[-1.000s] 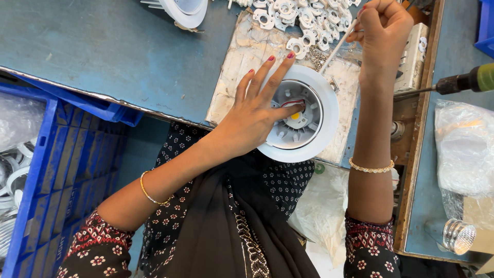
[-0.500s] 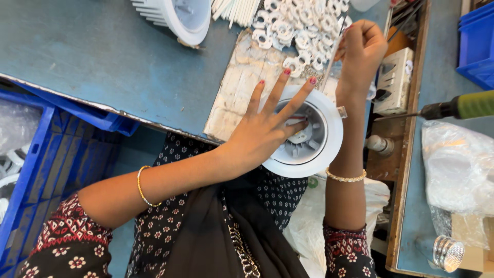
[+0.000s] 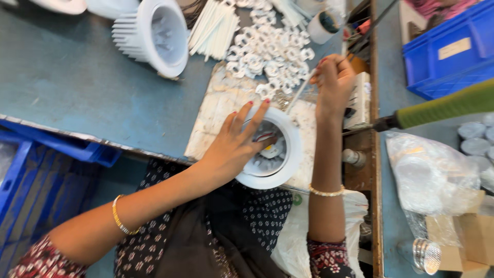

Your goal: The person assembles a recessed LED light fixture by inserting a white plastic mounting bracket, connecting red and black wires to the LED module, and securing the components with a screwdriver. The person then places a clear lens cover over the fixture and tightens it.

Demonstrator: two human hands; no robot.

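Head view: a white round lamp housing [image 3: 270,154] is steadied at the near edge of the blue table [image 3: 77,87] by the left hand [image 3: 234,146], fingers spread across its rim, while a thin white stick [image 3: 298,92] is pinched in the closed right hand [image 3: 334,82] just beyond it, beside a heap of small white clips [image 3: 270,54].

Blurred green-handled tool [image 3: 447,105] cut off at right; white round housing [image 3: 275,149] half hidden under left hand [image 3: 234,146]
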